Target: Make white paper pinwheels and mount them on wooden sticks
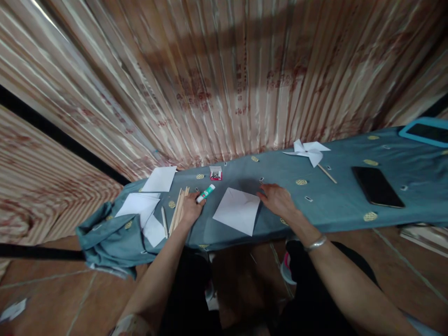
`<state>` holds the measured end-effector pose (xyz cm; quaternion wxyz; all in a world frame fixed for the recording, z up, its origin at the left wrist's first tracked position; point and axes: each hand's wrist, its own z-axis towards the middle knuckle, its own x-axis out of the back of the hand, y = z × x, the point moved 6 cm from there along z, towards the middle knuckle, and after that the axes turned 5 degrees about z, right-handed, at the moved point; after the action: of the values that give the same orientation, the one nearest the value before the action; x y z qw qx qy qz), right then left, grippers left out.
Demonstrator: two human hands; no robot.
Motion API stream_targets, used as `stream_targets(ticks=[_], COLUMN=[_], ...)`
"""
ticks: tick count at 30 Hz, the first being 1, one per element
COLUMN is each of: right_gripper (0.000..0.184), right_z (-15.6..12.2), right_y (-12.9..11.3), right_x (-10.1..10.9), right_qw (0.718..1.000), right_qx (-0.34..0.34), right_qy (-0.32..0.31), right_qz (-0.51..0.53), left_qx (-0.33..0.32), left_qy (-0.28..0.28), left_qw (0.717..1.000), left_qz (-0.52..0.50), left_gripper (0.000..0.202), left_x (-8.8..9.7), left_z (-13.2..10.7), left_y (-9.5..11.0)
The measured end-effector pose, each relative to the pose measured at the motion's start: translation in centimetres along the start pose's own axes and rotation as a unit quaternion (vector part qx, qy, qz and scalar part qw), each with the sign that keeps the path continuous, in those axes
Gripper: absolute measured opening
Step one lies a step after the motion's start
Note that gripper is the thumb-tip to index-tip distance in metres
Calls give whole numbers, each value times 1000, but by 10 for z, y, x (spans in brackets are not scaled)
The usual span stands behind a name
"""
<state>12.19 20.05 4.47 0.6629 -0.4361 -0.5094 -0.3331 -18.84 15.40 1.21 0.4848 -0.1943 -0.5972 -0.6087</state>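
Note:
A glue stick [206,193], green and white, lies across the fingers of my left hand [191,210], which is closed around its lower end. Directly in front of me is a square of white paper [235,212], turned cornerwise, with faint crease lines. My right hand [278,199] is at the paper's right corner, fingers stretched out and holding nothing; whether a fingertip touches the paper I cannot tell. Beside my left hand lie several thin wooden sticks [178,210] and a white pen-like stick [164,221]. A small red box [216,174] with dark little pieces sits behind the paper.
A finished-looking paper pinwheel [308,151] on a stick and a black phone [378,186] lie to the right on the patterned blue cloth [329,205]. More white sheets [159,178] are at left. A blue-framed tablet [425,130] is far right; a curtain [224,84] hangs behind.

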Motion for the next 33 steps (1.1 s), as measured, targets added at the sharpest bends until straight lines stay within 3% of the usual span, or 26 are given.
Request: stream_targets(ticks=[4,7,9,11,14,16,18,23,27,30,33], right_gripper=[25,23,27,35,39,39,39,36,36,35,31], right_z=[5,5,4,1,-4,-5,-5,-4,-4,-2,0], right_y=[-13,-21,-29,-41,-51,-53,-54,-45,-34,-28,-24], right_x=[-1,-10,-23,-36,-49,-54,-57,-58,-62,-66,-69], right_qw=[993,956,889,790,661,610,576,520,495,508,533], right_qx=[30,14,-13,-38,-108,-155,-188,-244,-274,-273,-264], right_qy=[68,80,28,-33,-54,-52,-51,-15,-6,-12,-27], right_qz=[91,283,457,612,740,775,794,819,824,817,804], left_qx=[29,34,17,9,14,32,50,51,10,-46,-87], left_qy=[9,-2,-65,-135,-187,-203,-207,-192,-144,-105,-96], left_qw=[996,987,961,921,886,877,878,897,946,981,991], left_qz=[-86,-158,-268,-364,-424,-434,-430,-395,-291,-160,-39], left_gripper=[19,28,32,34,36,37,39,29,20,24,30], left_x=[-6,-17,-29,-40,-45,-45,-44,-40,-27,-18,-20], left_z=[1,-9,-20,-34,-48,-52,-52,-46,-39,-30,-22], left_y=[-5,12,35,58,81,85,84,70,51,39,31])
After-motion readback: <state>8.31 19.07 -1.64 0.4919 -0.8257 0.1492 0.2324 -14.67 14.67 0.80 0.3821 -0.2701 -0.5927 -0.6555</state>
